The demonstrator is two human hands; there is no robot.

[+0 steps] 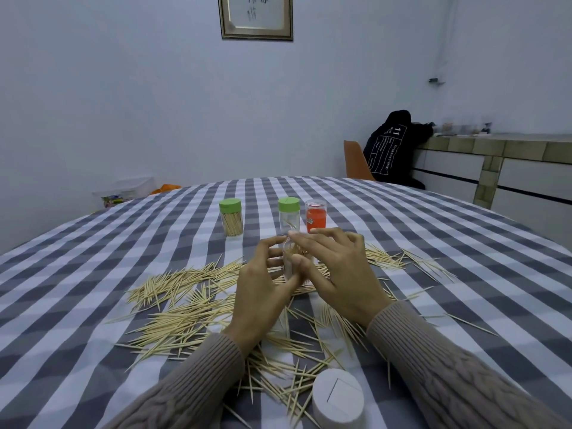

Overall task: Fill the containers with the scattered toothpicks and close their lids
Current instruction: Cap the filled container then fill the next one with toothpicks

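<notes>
Your left hand (263, 292) curls round a clear container (291, 261) held above the worktop (93, 274); your right hand (337, 270) pinches toothpicks (295, 247) at its open mouth. Scattered toothpicks (185, 317) lie beneath, a white lid (337, 394) nearest you.

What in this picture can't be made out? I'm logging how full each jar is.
- Clear jar, head view: the left hand and right hand wrap around it, hiding its fill level.
- Red jar: red inside blocks any view of toothpicks.
- White lid: bottom edge cuts it off.
- Right hand's grip: too small to tell whether it pinches toothpicks.
- Framed picture: top edge cuts it off.
</notes>
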